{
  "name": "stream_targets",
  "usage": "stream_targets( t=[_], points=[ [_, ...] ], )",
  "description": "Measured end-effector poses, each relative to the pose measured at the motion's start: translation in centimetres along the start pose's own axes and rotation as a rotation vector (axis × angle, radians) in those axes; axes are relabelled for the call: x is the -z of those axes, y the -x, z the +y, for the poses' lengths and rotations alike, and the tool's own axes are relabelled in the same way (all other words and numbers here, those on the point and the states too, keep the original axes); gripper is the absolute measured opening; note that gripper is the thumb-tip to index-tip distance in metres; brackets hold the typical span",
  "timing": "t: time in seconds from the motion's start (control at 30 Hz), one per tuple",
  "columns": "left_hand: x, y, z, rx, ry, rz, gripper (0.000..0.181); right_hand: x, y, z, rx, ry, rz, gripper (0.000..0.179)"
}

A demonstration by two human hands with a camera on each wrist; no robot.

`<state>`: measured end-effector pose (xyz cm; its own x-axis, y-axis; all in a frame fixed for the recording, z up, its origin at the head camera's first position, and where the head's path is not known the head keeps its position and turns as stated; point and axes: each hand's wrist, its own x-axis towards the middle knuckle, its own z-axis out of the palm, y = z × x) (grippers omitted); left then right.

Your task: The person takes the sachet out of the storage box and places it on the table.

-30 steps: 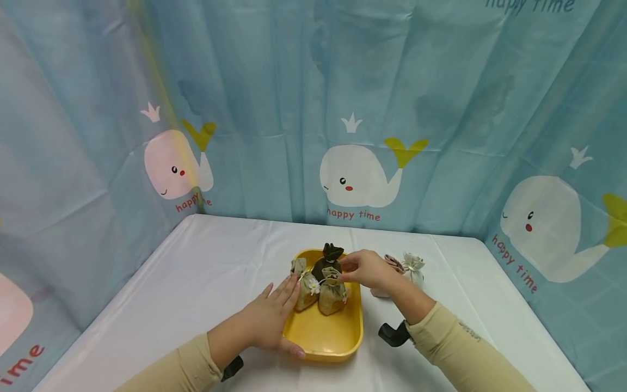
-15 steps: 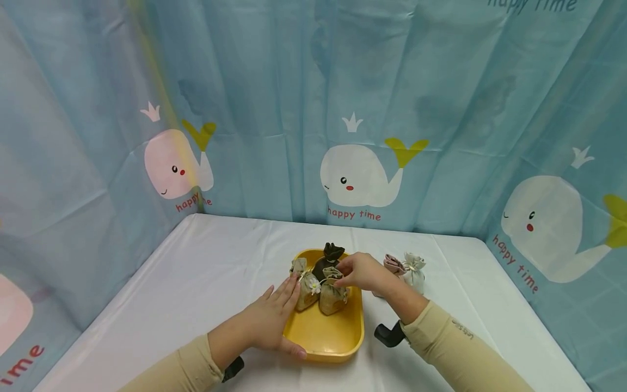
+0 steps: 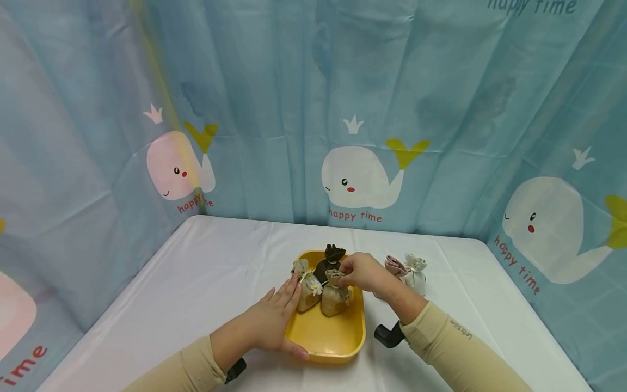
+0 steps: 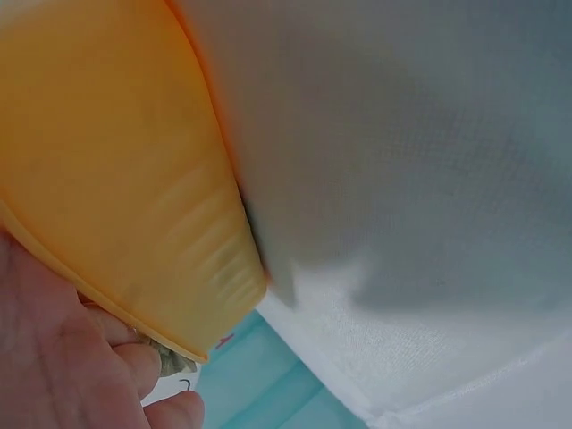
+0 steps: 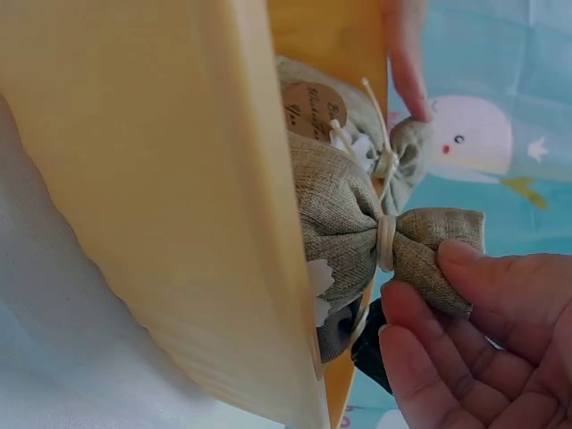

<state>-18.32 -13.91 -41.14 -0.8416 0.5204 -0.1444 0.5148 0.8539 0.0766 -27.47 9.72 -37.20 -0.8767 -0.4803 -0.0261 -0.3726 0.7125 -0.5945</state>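
Observation:
A yellow tray (image 3: 325, 338) holds three small drawstring pouches. My right hand (image 3: 364, 273) pinches the gathered top of the olive-beige pouch (image 3: 335, 300) between thumb and fingers. In the right wrist view, that pouch (image 5: 338, 192) sits just inside the tray wall, its neck tied with pale cord. My left hand (image 3: 271, 322) lies along the tray's left rim with fingers extended, fingertips at the flowered beige pouch (image 3: 308, 294) and thumb by the near rim. A dark brown pouch (image 3: 335, 253) stands behind these two. In the left wrist view, the left hand (image 4: 63, 353) overlaps the tray rim.
To the right of the tray, a pink pouch (image 3: 394, 265) and a pale grey-white pouch (image 3: 415, 276) stand on the white tablecloth (image 3: 225, 256), partly behind the right forearm. A blue whale-print curtain (image 3: 264, 136) surrounds the table.
My right hand has moved slightly down onto the top of the olive-beige pouch and now pinches it. The left hand stays in place on the tray rim.

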Motion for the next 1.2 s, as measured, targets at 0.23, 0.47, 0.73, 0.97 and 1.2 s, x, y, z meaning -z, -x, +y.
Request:
stream_targets(
  t=[0.23, 0.47, 0.73, 0.97, 1.2],
  points=[
    [0.1, 0.0, 0.0, 0.000, 0.005, -0.010, 0.130, 0.0, 0.0, 0.1, 0.000, -0.021, 0.011, 0.011],
    [0.3, -0.1, 0.0, 0.004, 0.010, -0.012, 0.130, 0.3, 0.4, 0.4, -0.001, -0.052, 0.019, 0.009],
    [0.5, 0.0, 0.2, 0.005, 0.015, -0.021, 0.129, 1.1, 1.0, 0.4, -0.026, -0.099, 0.048, 0.004],
    [0.5, 0.0, 0.2, 0.013, 0.014, -0.020, 0.129, 2.0, 1.4, 0.2, -0.066, -0.134, 0.070, 0.004],
    [0.4, 0.0, 0.2, 0.014, -0.002, -0.026, 0.129, 2.8, 1.8, 0.1, -0.041, -0.115, 0.126, 0.003]
  ],
)
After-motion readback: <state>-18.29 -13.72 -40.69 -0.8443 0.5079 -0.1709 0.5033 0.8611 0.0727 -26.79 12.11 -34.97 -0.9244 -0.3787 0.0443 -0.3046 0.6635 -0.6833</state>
